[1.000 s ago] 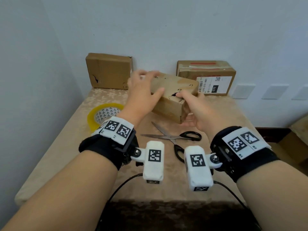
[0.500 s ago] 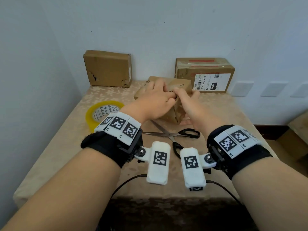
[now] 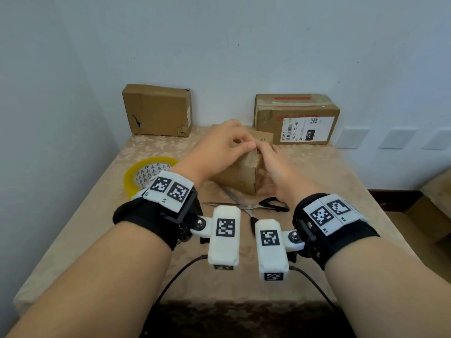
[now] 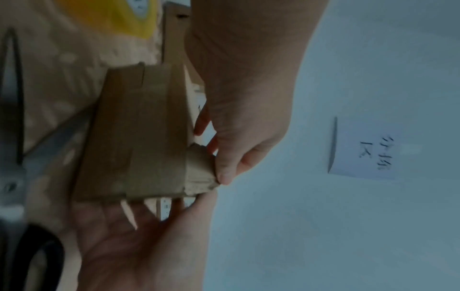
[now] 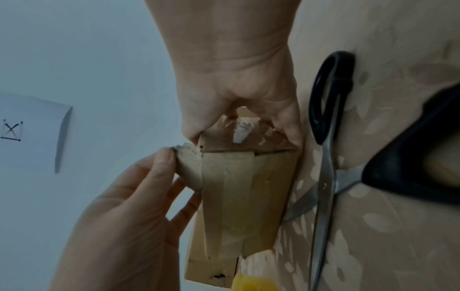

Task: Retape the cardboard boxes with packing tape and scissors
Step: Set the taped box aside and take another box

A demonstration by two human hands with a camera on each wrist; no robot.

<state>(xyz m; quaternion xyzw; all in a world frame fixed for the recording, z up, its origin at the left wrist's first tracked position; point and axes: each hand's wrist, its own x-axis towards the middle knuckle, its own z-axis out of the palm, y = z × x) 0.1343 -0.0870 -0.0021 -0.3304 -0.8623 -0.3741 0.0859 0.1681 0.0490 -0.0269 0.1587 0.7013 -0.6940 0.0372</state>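
Scissors [image 3: 253, 206] lie nearest me at 6 o'clock. Just past them, my left hand [image 3: 219, 152] pinches a torn flap, I think, on the small box [image 3: 240, 174] while my right hand [image 3: 275, 172] grips its end. Tape roll [image 3: 146, 173] sits at 9.

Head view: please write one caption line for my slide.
Both hands work at the small cardboard box; scissors and tape roll lie nearby.
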